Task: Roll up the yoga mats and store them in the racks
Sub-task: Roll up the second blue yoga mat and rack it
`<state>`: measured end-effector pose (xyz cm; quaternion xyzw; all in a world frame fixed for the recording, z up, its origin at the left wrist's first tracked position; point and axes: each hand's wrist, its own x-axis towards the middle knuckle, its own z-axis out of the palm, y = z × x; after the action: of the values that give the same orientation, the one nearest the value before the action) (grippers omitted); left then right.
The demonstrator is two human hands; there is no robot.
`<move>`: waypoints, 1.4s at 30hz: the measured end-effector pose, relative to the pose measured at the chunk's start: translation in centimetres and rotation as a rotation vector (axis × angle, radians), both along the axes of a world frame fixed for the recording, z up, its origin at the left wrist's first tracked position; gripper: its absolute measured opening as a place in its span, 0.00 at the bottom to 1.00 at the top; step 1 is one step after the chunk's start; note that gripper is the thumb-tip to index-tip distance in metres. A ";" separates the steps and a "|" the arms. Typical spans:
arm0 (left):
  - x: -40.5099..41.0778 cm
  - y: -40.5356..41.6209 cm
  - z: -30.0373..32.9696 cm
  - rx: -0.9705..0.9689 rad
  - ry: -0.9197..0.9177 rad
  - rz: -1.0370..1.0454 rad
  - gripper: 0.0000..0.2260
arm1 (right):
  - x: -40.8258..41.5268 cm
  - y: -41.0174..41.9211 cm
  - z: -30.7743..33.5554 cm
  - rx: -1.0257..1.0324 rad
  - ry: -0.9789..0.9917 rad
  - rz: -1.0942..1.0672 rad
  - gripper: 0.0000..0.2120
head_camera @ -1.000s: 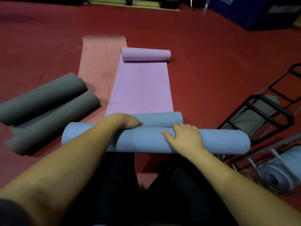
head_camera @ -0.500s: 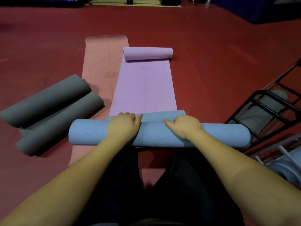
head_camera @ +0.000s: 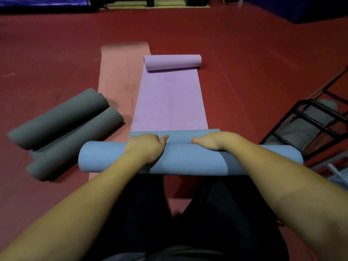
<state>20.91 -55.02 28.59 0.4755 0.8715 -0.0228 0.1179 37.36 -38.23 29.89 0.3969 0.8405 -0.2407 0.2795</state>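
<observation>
A light blue yoga mat [head_camera: 188, 161] lies rolled crosswise on the floor just in front of my knees, with a short flat strip still unrolled beyond it. My left hand [head_camera: 146, 146] grips the roll left of centre, fingers curled over its far side. My right hand [head_camera: 214, 141] holds the roll right of centre, fingers hidden behind it. A purple mat [head_camera: 169, 102] lies flat beyond, its far end rolled. A pink mat [head_camera: 120, 78] lies flat under and left of it.
Two grey rolled mats [head_camera: 62, 129] lie side by side at the left. A black metal rack [head_camera: 308, 119] holding a grey mat stands at the right. The floor is red. Dark blue pads [head_camera: 301, 8] line the far edge.
Both hands have pushed the blue roll forward, away from me, and the flat blue strip beyond it has grown shorter. My view has tilted slightly forward.
</observation>
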 end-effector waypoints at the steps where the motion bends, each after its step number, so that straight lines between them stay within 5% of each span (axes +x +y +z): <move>1: 0.1 -0.1 0.1 -0.025 -0.039 0.008 0.29 | 0.2 -0.2 0.0 -0.049 -0.006 -0.013 0.31; 5: 0.2 0.0 0.3 -0.081 -0.109 0.015 0.28 | 0.8 -0.4 -0.2 -0.081 0.020 -0.053 0.29; 10: -1.0 1.9 0.8 -0.180 -0.223 0.041 0.29 | 0.5 -1.2 -1.0 0.364 0.244 0.030 0.24; 20: -4.1 5.7 0.2 -0.392 -0.502 0.041 0.19 | 2.6 -6.5 -3.1 0.687 0.380 0.007 0.38; 24: -3.0 6.1 0.0 -0.302 -0.366 0.009 0.24 | 2.3 -5.7 -3.0 0.696 0.369 0.006 0.38; 32: -1.5 1.7 -1.1 0.250 0.078 -0.015 0.21 | 0.4 -3.3 -2.2 0.572 0.274 0.030 0.32; 42: -0.7 0.2 -1.6 0.145 0.128 -0.050 0.34 | -1.1 -1.6 -1.0 0.378 0.197 -0.010 0.35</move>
<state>20.25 -54.78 27.03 0.5020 0.8645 0.0071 0.0263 36.23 -39.84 28.91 0.4209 0.8920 -0.1180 0.1153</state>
